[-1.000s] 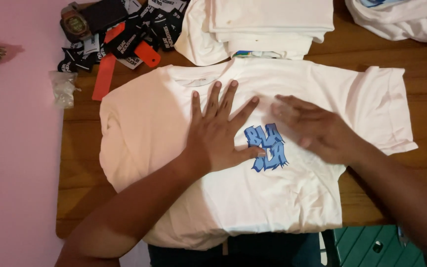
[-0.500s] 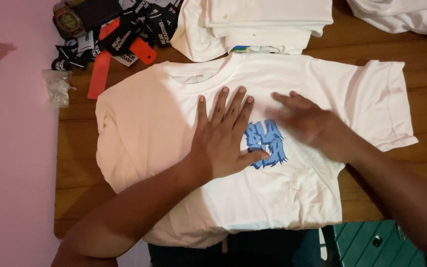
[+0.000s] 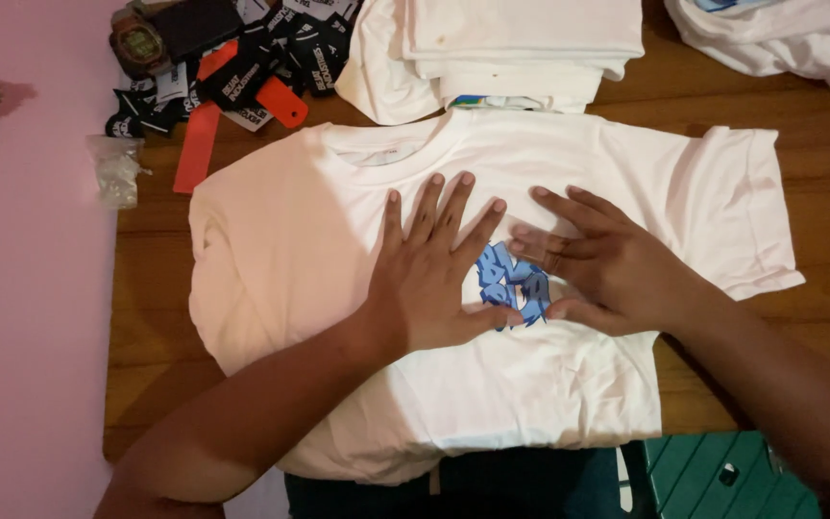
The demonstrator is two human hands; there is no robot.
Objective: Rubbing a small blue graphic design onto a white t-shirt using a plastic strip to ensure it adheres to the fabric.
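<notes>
Both hands flat, fingers apart, gripping nothing: left hand, right hand on shirt. Risk: uneven pressing drags fabric, creasing blue print between hands.

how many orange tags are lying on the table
2: a long orange strip left of the t-shirt's collar, and a shorter orange tag among the black labels. More may be hidden there.

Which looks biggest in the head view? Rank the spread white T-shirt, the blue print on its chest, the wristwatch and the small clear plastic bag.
1. spread white T-shirt
2. blue print, partly covered by both hands
3. and 4. wristwatch and small clear plastic bag look alike, so no ranking.
</notes>
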